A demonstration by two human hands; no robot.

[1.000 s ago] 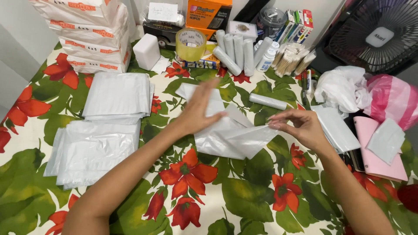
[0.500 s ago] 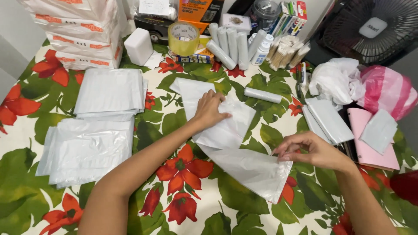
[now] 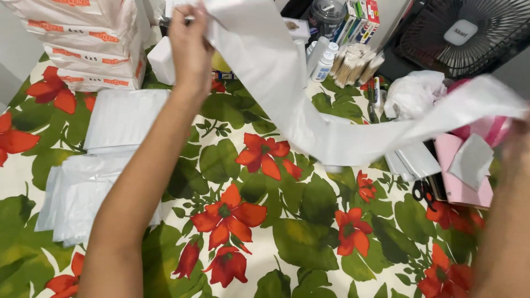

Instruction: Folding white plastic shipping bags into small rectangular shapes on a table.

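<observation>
White, thin and glossy, a long plastic mailing bag (image 3: 309,110) is stretching through the air above the table (image 3: 287,243), which is wearing a cloth printed with red flowers and green leaves. In the head view, the left hand (image 3: 190,47) is raised high near the top edge, its fingers closed in a pinch on the bag's upper end, so the plastic is hanging away from that hand down and to the right. The bag is sagging in the middle over the cloth and rising again toward the right edge, where its far end is meeting the right hand (image 3: 516,146); that hand is blurred and mostly cut off by the picture's border, so whether its fingers are closed on the plastic cannot be told.

Below the left forearm, two flat stacks of similar white plastic bags (image 3: 118,118) are lying on the table, one above the other. Wrapped white packs with orange print (image 3: 83,44) are sitting piled at the upper left. A black electric fan (image 3: 469,33) is standing at the upper right, with a crumpled white bag (image 3: 411,94) near it and a pink flat packet (image 3: 461,185) lying under the raised plastic. Black-handled scissors (image 3: 424,190) are resting just beside that packet.
</observation>
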